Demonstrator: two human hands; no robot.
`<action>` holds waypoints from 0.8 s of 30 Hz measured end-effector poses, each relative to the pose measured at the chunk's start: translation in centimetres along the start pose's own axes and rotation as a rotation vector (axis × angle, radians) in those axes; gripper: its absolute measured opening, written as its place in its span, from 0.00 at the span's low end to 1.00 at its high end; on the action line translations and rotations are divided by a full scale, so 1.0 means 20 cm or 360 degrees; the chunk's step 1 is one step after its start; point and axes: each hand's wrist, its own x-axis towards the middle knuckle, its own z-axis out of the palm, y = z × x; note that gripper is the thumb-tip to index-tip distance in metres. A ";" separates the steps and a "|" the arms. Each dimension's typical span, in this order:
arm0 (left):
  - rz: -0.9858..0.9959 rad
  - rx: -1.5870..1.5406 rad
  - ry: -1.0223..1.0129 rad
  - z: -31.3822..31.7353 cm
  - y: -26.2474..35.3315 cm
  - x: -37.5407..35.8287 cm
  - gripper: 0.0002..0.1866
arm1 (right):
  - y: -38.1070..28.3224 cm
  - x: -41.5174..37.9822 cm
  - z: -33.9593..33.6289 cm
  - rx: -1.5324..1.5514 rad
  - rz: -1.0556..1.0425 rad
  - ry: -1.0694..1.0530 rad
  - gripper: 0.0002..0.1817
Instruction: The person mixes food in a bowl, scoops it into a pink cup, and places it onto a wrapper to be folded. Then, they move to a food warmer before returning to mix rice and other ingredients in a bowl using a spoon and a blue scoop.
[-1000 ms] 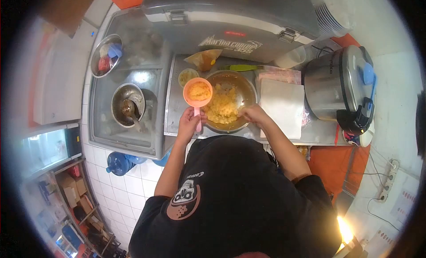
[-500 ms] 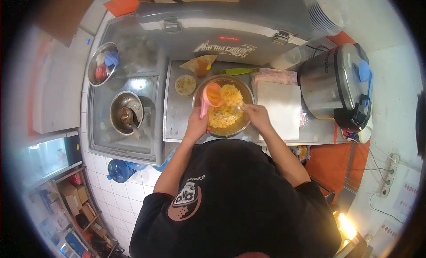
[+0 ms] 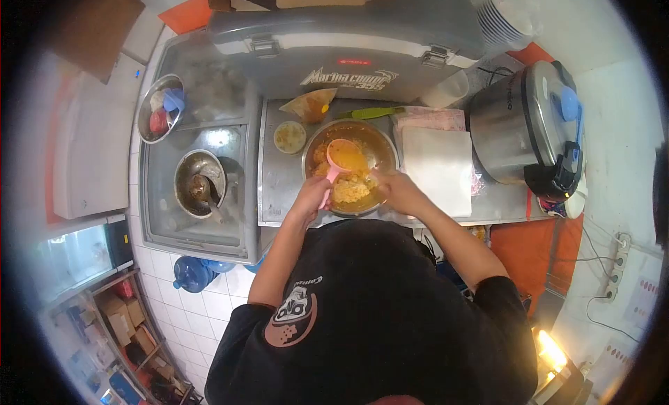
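Note:
Yellow-orange rice point(image 3: 354, 190) lies in a wide metal bowl point(image 3: 387, 146) on the counter. My left hand point(image 3: 311, 198) is closed round the handle of a pink plastic scoop point(image 3: 334, 172), whose cup sits over the bowl and holds yellow-orange food. At the bowl's right side, my right hand point(image 3: 397, 191) is closed, gripping what looks like a spoon; motion blur hides most of it against the rice. A small round tub point(image 3: 289, 137) and a clear bag of orange contents point(image 3: 313, 107) stand just behind the bowl.
Right of the bowl lies a stack of white paper point(image 3: 437, 172), near a large rice cooker point(image 3: 512, 126). A green-handled tool point(image 3: 373, 113) lies behind the bowl. On the glass-topped freezer at left is a metal bowl with a ladle point(image 3: 200, 189). A grey cooler point(image 3: 341, 46) stands behind.
The scoop's cup has moved slightly right and down and turned, so its handle now points down-left. My right hand has shifted slightly down and in over the bowl's rim.

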 end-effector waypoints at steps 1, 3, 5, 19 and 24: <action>0.0047 0.0038 0.0068 0.01 0.03 -0.02 0.13 | 0.02 -0.01 -0.06 0.0051 -0.0049 0.0114 0.25; 0.0137 0.0097 0.0155 -0.01 0.06 -0.05 0.15 | 0.06 0.03 -0.10 0.0108 -0.0094 0.0224 0.24; 0.0212 0.0167 0.0233 -0.06 0.06 -0.08 0.17 | 0.11 0.07 -0.09 0.0106 0.0236 0.0297 0.20; 0.0468 -0.0001 0.0239 -0.18 0.02 -0.17 0.23 | 0.25 0.36 0.42 0.0289 -0.0051 -0.0169 0.10; 0.0479 0.0008 0.0247 -0.18 0.03 -0.18 0.24 | 0.15 0.25 0.28 0.1091 0.0538 -0.0039 0.10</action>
